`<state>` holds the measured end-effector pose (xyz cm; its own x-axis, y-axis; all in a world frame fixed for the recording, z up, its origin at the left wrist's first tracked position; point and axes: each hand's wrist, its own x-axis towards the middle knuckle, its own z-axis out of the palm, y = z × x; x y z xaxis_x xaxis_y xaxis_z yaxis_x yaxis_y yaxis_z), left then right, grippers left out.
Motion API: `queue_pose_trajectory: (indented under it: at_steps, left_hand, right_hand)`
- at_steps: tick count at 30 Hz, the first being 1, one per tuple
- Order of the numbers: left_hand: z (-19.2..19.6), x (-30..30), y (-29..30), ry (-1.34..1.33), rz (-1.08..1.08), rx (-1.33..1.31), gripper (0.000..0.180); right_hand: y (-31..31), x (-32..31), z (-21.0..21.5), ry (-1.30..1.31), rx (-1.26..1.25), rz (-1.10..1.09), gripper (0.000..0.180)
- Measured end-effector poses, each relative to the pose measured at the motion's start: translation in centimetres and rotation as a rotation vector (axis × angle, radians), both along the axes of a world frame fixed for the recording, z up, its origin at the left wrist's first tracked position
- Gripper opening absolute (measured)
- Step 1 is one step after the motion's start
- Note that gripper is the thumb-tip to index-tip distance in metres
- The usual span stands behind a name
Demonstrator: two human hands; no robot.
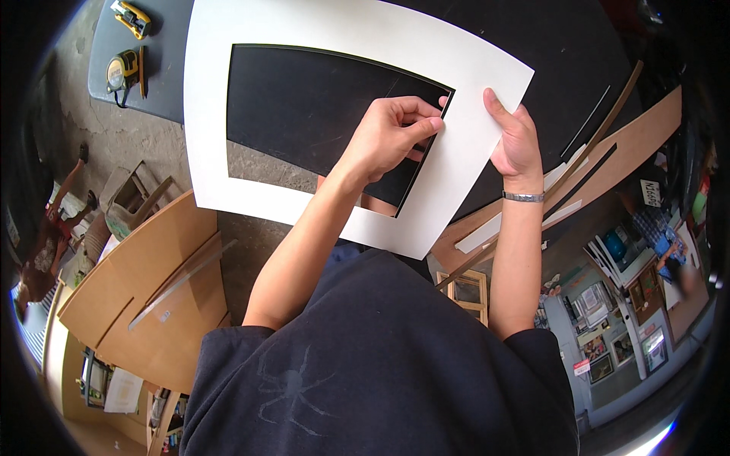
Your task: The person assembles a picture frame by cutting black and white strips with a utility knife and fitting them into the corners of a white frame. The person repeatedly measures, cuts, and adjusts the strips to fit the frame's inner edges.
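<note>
Where the black table (pixel 559 80) fills the upper view, its top shows through the window of a white board (pixel 207 114), the piece in hand, held in front of the person, partly over the table; can't tell if it touches the tabletop. Brown panel (pixel 144 296) low left, off the table, thin metallic strip (pixel 182 283) lying on it. Long brown piece (pixel 654 120) at right, beyond the right hand. Left hand (pixel 397 137) pinches the window's right inner edge, thumb on the near face, some fingers through the opening. Right hand (pixel 517 144) grips the outer right edge, thumb on top, other fingers mostly hidden. Tape measure (pixel 122 71), then yellow-and-black cutter (pixel 131 19), both table's left end. Metallic wristband (pixel 523 197), right wrist.
</note>
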<state>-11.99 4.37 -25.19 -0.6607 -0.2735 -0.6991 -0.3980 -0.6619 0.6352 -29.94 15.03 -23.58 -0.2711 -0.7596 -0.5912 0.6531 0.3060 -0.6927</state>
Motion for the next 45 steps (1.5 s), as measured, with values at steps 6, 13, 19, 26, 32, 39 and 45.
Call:
queue_pose_trajectory:
  at_steps: [6, 13, 19, 26, 32, 39, 45]
  left_hand:
    - [0.00, -0.05, 0.01, -0.010, -0.003, -0.004, 0.021]
    - [-0.04, -0.11, 0.15, -0.013, 0.004, -0.020, 0.019]
    - [0.11, -0.22, 0.19, -0.022, 0.004, -0.024, 0.020]
    - [0.18, -0.18, 0.11, -0.023, -0.003, -0.021, 0.020]
    - [0.07, -0.19, 0.17, -0.015, 0.006, -0.002, 0.020]
    - [0.28, -0.23, 0.04, -0.007, 0.007, -0.011, 0.020]
    - [0.22, -0.21, 0.06, -0.006, 0.004, -0.003, 0.020]
  right_hand:
    - [0.14, -0.13, -0.03, 0.009, 0.011, 0.031, 0.044]
    - [0.05, -0.03, 0.14, 0.026, 0.025, 0.041, 0.041]
    - [-0.02, 0.08, 0.08, 0.037, 0.011, 0.017, 0.040]
    - [0.02, 0.02, -0.01, 0.059, 0.022, 0.034, 0.040]
    - [-0.07, -0.07, 0.04, 0.054, 0.017, 0.035, 0.042]
    - [-0.12, -0.14, -0.03, 0.094, 0.017, 0.058, 0.041]
    - [-0.13, -0.08, -0.02, 0.090, 0.025, 0.047, 0.040]
